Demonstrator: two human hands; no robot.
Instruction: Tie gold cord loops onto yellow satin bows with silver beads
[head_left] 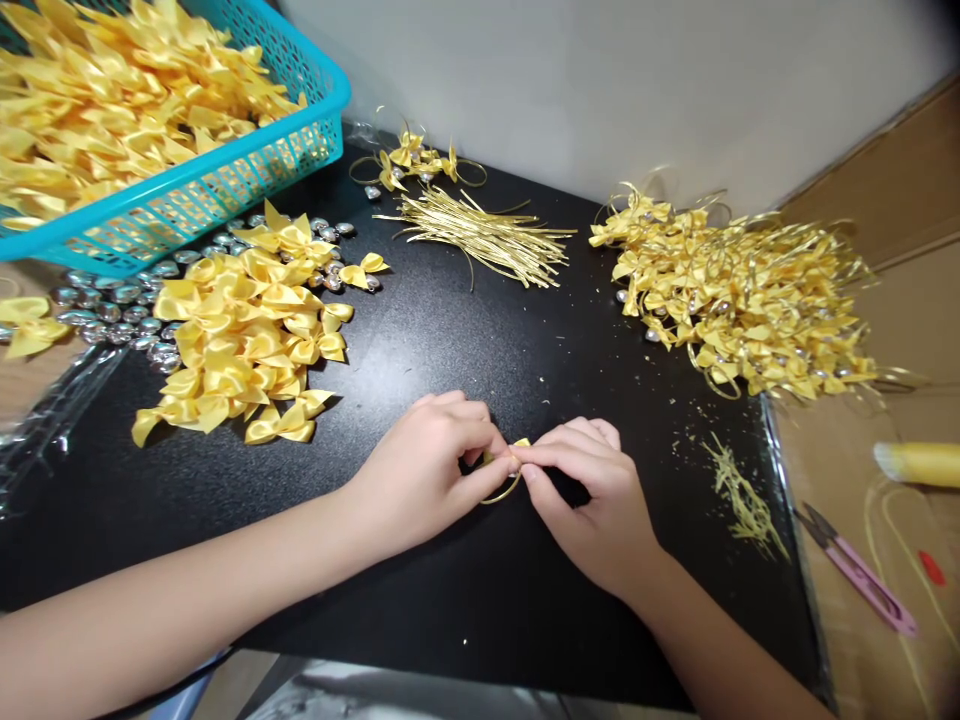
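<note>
My left hand (435, 450) pinches a small yellow ribbon bow (523, 442), most of it hidden by my fingers. A loop of gold cord (501, 497) hangs below the pinch. From the other side my right hand (589, 490) meets it, its thumb and forefinger at the same spot on the bow and cord. Both hands are low over the black table (420, 590). To the left lies a heap of yellow bows (240, 340), with silver bells or beads (112, 305) behind it. Cut gold cords (487, 235) lie in a bundle farther back.
A turquoise basket (225, 165) full of yellow bows stands at the back left. Bows with cord loops (742, 300) are piled at the right; a smaller group (412, 160) sits by the wall. Cord scraps (742, 500), pink thread snips (859, 575) and a yellow spool (922, 465) lie right.
</note>
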